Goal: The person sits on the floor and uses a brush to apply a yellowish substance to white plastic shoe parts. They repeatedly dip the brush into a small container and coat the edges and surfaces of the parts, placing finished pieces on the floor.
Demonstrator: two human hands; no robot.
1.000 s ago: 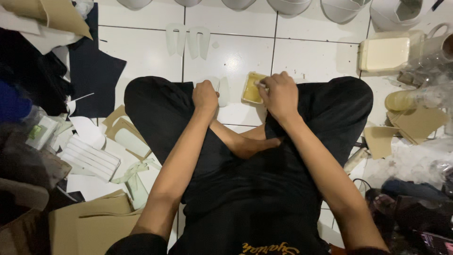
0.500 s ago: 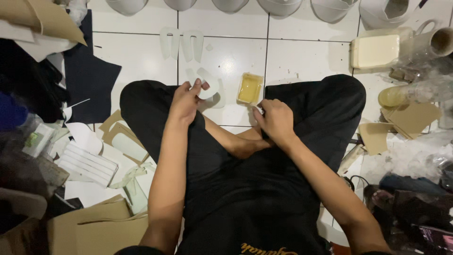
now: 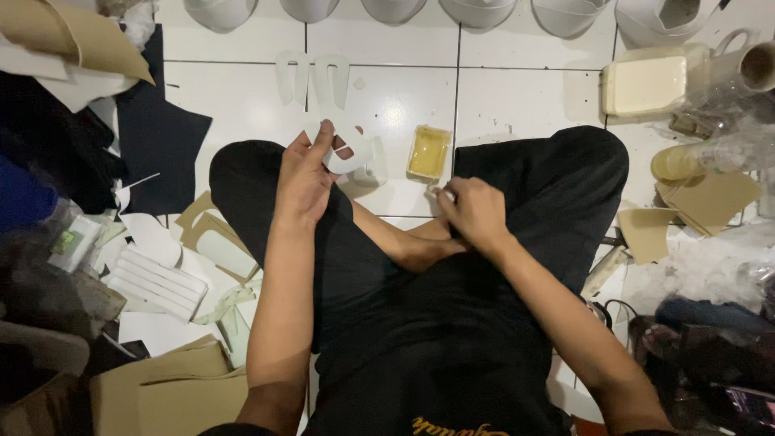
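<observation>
I sit cross-legged on a white tiled floor in black trousers. My left hand is raised over my left knee and grips a white U-shaped cut piece by its edge. My right hand rests on my right thigh with fingers curled around something small that I cannot make out. A small square tub of yellow glue stands on the floor between my knees, just beyond both hands. Two more white U-shaped pieces lie flat on the tile farther out.
White shoe parts line the far edge. A cream rectangular container and a roll sit at right, above tan cardboard pieces. Dark sheets, white ribbed pieces and brown cardboard crowd the left.
My left hand has lifted the white piece up and away from the knee. My right hand drew back from the glue tub down onto my right thigh.
</observation>
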